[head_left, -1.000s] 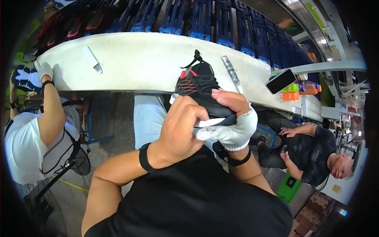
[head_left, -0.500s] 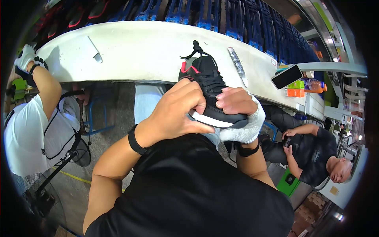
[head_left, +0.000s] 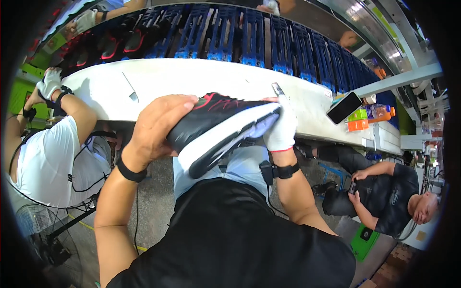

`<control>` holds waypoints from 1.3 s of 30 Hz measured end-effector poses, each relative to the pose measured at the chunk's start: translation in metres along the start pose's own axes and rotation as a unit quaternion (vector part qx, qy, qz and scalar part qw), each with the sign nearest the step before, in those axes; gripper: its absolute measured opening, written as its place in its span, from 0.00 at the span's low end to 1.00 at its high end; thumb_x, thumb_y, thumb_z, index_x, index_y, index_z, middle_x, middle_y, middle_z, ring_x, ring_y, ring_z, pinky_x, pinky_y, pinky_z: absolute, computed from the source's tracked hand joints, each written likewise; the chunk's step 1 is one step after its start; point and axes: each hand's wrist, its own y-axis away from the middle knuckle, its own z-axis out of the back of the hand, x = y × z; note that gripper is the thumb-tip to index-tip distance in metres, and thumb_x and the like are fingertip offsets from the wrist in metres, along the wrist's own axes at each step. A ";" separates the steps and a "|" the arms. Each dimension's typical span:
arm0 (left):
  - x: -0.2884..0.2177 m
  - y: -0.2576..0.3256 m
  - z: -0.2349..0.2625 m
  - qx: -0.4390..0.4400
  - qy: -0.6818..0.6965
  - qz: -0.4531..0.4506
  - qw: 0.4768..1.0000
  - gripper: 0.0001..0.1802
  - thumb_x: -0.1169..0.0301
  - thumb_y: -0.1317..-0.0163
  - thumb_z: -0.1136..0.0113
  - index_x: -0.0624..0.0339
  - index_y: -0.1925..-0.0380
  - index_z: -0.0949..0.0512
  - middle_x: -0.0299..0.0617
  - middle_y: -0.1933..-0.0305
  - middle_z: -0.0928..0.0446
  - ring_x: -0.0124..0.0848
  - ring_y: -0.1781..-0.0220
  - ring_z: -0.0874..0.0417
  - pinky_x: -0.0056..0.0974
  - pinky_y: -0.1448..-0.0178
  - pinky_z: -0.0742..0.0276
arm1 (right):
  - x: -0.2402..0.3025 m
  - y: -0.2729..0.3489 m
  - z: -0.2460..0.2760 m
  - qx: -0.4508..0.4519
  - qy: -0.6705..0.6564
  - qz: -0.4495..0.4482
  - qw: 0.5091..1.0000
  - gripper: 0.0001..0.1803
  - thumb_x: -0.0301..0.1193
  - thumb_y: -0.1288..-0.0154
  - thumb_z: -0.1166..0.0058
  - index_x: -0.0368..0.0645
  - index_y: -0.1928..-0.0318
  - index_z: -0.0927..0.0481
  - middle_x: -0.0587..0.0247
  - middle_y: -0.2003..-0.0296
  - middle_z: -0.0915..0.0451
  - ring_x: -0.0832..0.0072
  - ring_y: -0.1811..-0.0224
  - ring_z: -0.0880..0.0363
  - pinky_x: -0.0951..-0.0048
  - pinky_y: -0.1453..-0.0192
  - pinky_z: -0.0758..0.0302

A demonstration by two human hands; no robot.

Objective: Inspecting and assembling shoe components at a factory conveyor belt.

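Observation:
A black sports shoe (head_left: 216, 120) with red trim and a white sole is held on its side above my lap, sole edge facing me. My bare left hand (head_left: 156, 127) wraps around its heel end. My right hand (head_left: 282, 126), in a white glove, grips the toe end. Both wrists carry black bands. The shoe hangs just in front of the long white workbench (head_left: 192, 79).
A slim tool (head_left: 277, 89) and a small metal piece (head_left: 130, 91) lie on the bench. A phone (head_left: 344, 107) and bottles (head_left: 372, 115) sit at its right end. Blue racks (head_left: 249, 36) run behind. One person in white sits left, another in black sits right.
The shoe has been turned from upright onto its side and stretched between both hands; my left hand shifted from its top to its heel, my right hand to the toe.

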 end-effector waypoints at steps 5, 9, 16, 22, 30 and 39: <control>0.003 -0.056 0.008 0.137 0.020 0.195 0.971 0.44 0.61 0.54 0.13 0.61 0.35 0.22 0.54 0.43 0.15 0.57 0.41 0.12 0.50 0.37 0.15 | 0.008 -0.024 -0.051 0.242 0.158 0.243 0.926 0.61 0.48 0.49 0.14 0.38 0.20 0.32 0.46 0.28 0.24 0.57 0.24 0.25 0.55 0.18 0.30; 0.020 -0.068 0.008 0.136 0.009 0.186 0.973 0.44 0.63 0.54 0.14 0.61 0.36 0.23 0.55 0.45 0.15 0.58 0.45 0.11 0.50 0.38 0.15 | 0.057 -0.033 -0.108 0.266 0.086 0.134 0.951 0.60 0.34 0.53 0.20 0.41 0.19 0.37 0.48 0.29 0.25 0.57 0.24 0.26 0.55 0.19 0.30; 0.042 -0.068 0.019 0.156 0.052 0.300 0.940 0.46 0.64 0.56 0.12 0.61 0.36 0.25 0.59 0.49 0.13 0.59 0.45 0.11 0.49 0.40 0.16 | 0.005 -0.052 -0.129 0.101 -0.374 0.137 0.912 0.43 0.53 0.33 0.29 0.45 0.28 0.32 0.60 0.43 0.23 0.66 0.40 0.22 0.59 0.29 0.26; 0.040 -0.086 0.014 0.198 0.031 0.313 0.928 0.45 0.63 0.54 0.12 0.62 0.37 0.27 0.61 0.51 0.12 0.61 0.46 0.11 0.51 0.43 0.16 | 0.033 -0.045 -0.131 0.165 -0.034 0.143 0.975 0.49 0.60 0.30 0.34 0.45 0.21 0.37 0.61 0.40 0.27 0.71 0.37 0.25 0.63 0.28 0.26; 0.007 -0.122 -0.023 0.227 -0.081 0.143 0.960 0.42 0.60 0.52 0.14 0.64 0.38 0.24 0.55 0.55 0.13 0.57 0.56 0.09 0.54 0.49 0.13 | 0.049 -0.036 -0.091 0.092 -0.016 0.167 0.982 0.59 0.73 0.27 0.47 0.38 0.16 0.39 0.53 0.28 0.27 0.60 0.23 0.28 0.57 0.16 0.32; -0.029 -0.127 -0.048 0.217 -0.066 0.063 0.972 0.38 0.64 0.55 0.14 0.62 0.46 0.25 0.48 0.54 0.18 0.47 0.55 0.09 0.49 0.56 0.12 | 0.048 0.005 -0.059 0.036 -0.044 0.252 0.966 0.26 0.47 0.17 0.47 0.42 0.32 0.28 0.47 0.24 0.29 0.57 0.23 0.28 0.50 0.16 0.33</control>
